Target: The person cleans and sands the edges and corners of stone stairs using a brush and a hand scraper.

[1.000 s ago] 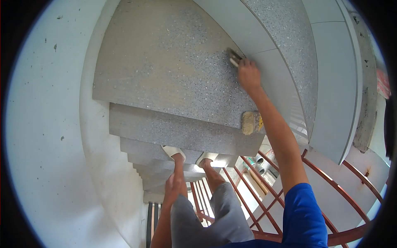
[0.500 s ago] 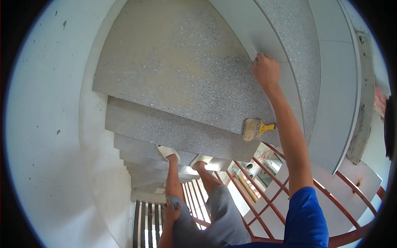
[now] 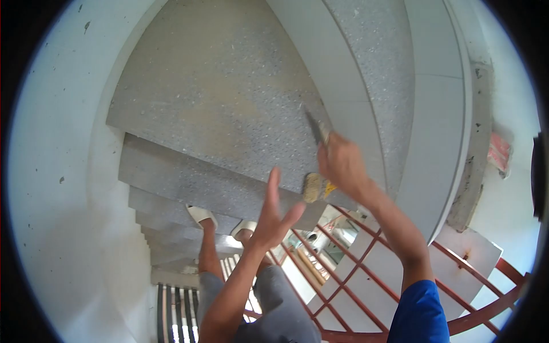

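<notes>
My right hand (image 3: 346, 166) is closed around the handle of a scraper (image 3: 314, 127), whose thin metal blade points up and to the left. The handle is mostly hidden in my fist and the blade is a little blurred. Below that hand, a wide paintbrush (image 3: 313, 187) with pale bristles and a yellow handle lies at the edge of the speckled stair tread (image 3: 229, 86). My left hand (image 3: 271, 220) is raised in front of my legs, thumb and fingers apart, holding nothing. Dusty tan patches cover part of the tread.
Lower steps (image 3: 166, 166) descend below, where my feet stand in pale slippers (image 3: 201, 215). A red-brown metal railing (image 3: 366, 251) borders the drop at lower right. A plain wall (image 3: 63, 171) rises on the left. Smooth grey risers (image 3: 337, 74) curve up the right side.
My right hand has drawn back from the riser's base toward me, and the scraper now shows in it. My left hand has lifted off my knee and opened. The view has shifted slightly.
</notes>
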Available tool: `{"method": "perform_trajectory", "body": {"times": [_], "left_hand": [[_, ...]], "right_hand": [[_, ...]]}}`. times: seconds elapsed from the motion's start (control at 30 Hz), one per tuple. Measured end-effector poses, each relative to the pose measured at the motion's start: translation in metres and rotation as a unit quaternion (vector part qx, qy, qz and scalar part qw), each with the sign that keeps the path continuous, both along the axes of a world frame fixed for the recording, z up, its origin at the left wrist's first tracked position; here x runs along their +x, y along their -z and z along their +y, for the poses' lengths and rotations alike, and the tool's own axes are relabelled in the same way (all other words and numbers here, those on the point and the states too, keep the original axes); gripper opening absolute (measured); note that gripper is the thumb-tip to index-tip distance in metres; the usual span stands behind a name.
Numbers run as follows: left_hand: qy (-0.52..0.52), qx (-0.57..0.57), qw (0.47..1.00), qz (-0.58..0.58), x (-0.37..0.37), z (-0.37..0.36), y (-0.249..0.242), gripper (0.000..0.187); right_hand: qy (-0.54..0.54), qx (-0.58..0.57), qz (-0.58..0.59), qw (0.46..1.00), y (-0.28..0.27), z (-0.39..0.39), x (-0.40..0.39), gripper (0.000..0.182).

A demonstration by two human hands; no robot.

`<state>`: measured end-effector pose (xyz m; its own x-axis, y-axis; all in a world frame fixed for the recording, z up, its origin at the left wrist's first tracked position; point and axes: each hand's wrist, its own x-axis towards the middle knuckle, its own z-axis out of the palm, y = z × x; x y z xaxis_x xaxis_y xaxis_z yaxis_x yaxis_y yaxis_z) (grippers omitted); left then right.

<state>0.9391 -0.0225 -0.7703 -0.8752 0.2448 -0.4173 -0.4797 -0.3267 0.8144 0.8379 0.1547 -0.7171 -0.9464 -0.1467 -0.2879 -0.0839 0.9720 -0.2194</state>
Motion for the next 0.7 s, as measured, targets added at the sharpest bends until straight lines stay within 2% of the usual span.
{"method": "perform_trajectory", "body": {"times": [0.07,0.17,0.2,0.27,0.3,0.33,0.4,0.47,0.6,0.7], "left_hand": [[-0.019,0.0,1.0,0.009,-0.038,0.051,-0.003,0.071],[-0.026,0.049,0.998,-0.038,-0.074,0.09,0.005,0.06],[0.034,0.0,0.999,-0.042,-0.08,0.096,0.008,0.047],[0.086,-0.096,0.991,-0.026,-0.089,0.113,0.008,0.041],[0.111,-0.145,0.983,-0.019,-0.092,0.121,0.009,0.038],[0.043,-0.158,0.986,0.016,-0.094,0.135,0.013,0.036],[-0.091,-0.187,0.975,0.083,-0.097,0.174,0.023,0.034],[-0.155,-0.192,0.961,0.122,-0.114,0.2,0.025,0.034],[-0.225,-0.228,0.931,0.175,-0.134,0.245,0.019,0.036],[-0.222,-0.311,0.912,0.152,-0.158,0.253,0.022,0.032]], "right_hand": [[-0.046,-0.103,-0.073,0.991,-0.028,-0.009,0.009,0.021],[-0.118,-0.146,-0.097,0.977,-0.056,0.034,-0.015,0.036],[-0.142,-0.143,-0.088,0.976,-0.065,0.061,-0.032,0.042],[0.005,-0.036,0.125,0.992,-0.043,0.131,-0.064,0.05],[0.056,-0.014,0.163,0.985,-0.024,0.171,-0.078,0.053],[0.106,0.005,0.202,0.974,-0.004,0.2,-0.086,0.057],[0.122,0.062,0.231,0.963,0.039,0.224,-0.079,0.059],[0.137,0.093,0.235,0.958,0.051,0.227,-0.078,0.06],[0.153,0.076,0.224,0.959,0.044,0.219,-0.076,0.06],[0.151,0.066,0.224,0.961,0.042,0.22,-0.081,0.06]]}}
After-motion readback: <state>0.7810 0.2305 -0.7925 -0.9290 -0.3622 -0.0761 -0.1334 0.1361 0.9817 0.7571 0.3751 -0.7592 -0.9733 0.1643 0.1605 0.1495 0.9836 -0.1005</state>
